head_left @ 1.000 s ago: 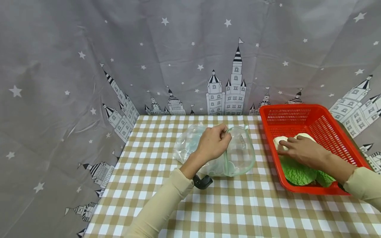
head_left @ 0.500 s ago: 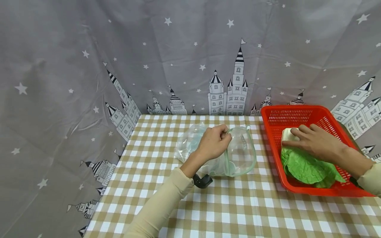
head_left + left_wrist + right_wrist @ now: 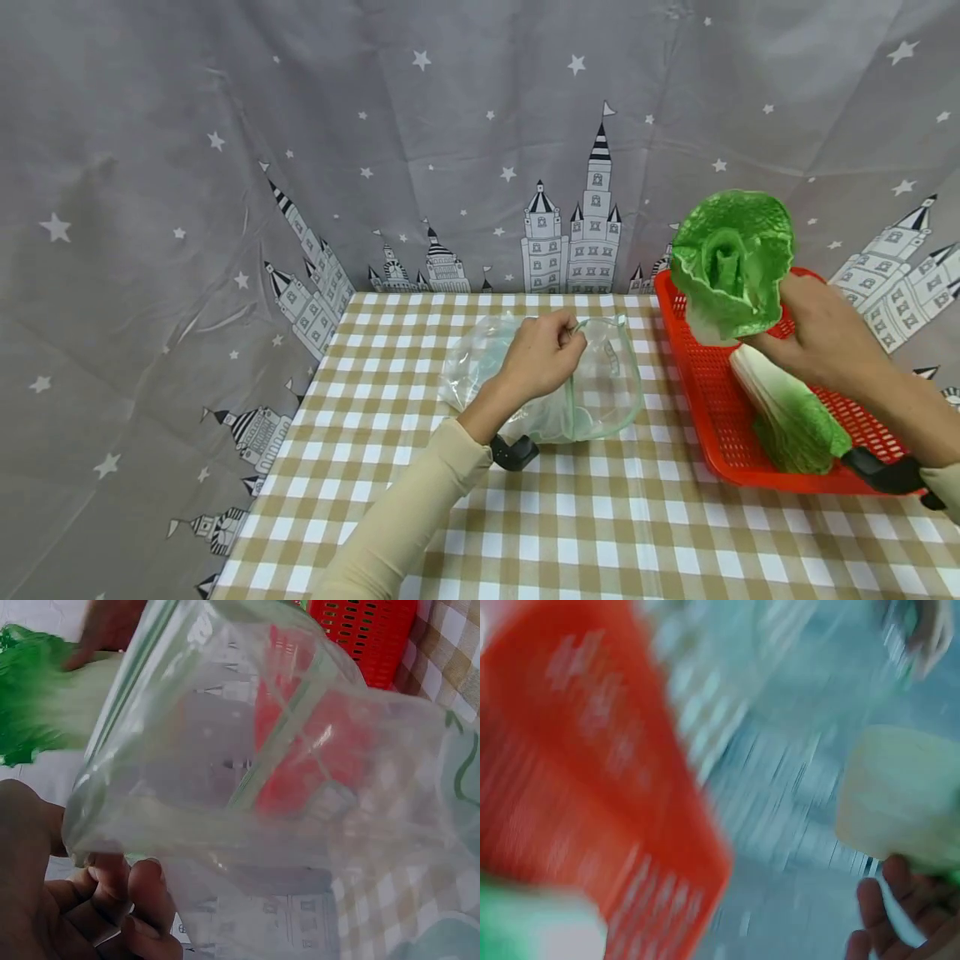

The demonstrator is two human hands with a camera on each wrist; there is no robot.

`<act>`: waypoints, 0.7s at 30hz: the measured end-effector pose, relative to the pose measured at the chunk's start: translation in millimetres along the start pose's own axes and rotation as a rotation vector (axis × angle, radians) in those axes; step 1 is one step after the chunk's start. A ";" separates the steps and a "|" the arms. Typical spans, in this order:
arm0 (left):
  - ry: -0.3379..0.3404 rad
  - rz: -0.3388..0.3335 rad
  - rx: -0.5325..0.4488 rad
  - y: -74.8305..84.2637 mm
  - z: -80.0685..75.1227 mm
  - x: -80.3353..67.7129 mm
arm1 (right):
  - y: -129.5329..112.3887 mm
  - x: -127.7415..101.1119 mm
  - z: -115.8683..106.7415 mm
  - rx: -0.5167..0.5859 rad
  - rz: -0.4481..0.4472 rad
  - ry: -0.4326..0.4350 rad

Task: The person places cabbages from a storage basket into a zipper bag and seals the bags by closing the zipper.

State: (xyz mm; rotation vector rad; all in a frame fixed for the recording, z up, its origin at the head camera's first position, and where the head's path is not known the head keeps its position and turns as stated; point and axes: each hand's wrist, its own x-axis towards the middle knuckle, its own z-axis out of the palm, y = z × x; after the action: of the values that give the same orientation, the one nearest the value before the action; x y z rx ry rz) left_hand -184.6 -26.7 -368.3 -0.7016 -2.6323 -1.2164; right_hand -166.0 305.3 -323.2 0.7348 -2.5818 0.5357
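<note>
My left hand (image 3: 542, 358) pinches the rim of a clear plastic bag (image 3: 609, 375) with a pale green edge. The bag lies on the table with its mouth spread toward the right. Held up over the basket is a napa cabbage (image 3: 731, 271), gripped by my right hand (image 3: 832, 337), its leafy green top facing the head camera. In the right wrist view, the pale base of this cabbage (image 3: 900, 795) shows beside the fingers. A second napa cabbage (image 3: 787, 412) lies in the red basket (image 3: 693, 417), below my right hand.
The perforated red basket stands at the table's right side. A brown-and-white checked cloth (image 3: 517, 533) covers the table. Behind it hangs a grey curtain (image 3: 450, 108) printed with castles and stars. Black wrist straps sit on both arms.
My right hand has lifted one napa cabbage out of the basket and turned it upward, uncovering the other cabbage. The left hand stays on the bag's rim.
</note>
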 end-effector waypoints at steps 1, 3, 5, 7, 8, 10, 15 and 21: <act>0.003 0.004 -0.002 0.2 0.0 0.3 | -13.5 1.1 7.8 0.102 0.054 0.010; 0.024 0.008 -0.011 0.6 -0.2 1.1 | -41.9 3.0 24.9 0.272 0.173 -0.002; 0.059 0.008 -0.035 0.5 -0.5 1.6 | -67.3 4.7 43.9 0.380 0.272 -0.034; 0.107 0.007 -0.067 0.2 -1.1 2.1 | -86.8 6.2 62.6 0.438 0.347 -0.059; 0.134 0.006 -0.087 0.0 -1.6 2.0 | -94.2 6.8 71.6 0.454 0.373 -0.072; 0.176 0.001 -0.125 -0.3 -2.8 1.5 | -103.9 6.9 87.3 0.450 0.395 -0.082; 0.210 -0.022 -0.166 -1.5 -5.2 -1.2 | -111.9 4.1 114.0 0.366 0.340 -0.064; 0.208 -0.034 -0.245 -2.9 -6.6 -5.2 | -115.9 -1.4 126.4 0.579 0.360 -0.124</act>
State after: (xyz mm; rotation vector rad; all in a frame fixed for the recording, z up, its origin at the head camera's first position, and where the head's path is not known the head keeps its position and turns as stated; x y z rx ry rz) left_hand -181.8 -35.1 -367.7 -0.5335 -2.3612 -1.5483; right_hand -133.8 156.4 -402.0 0.4726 -2.7017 1.4298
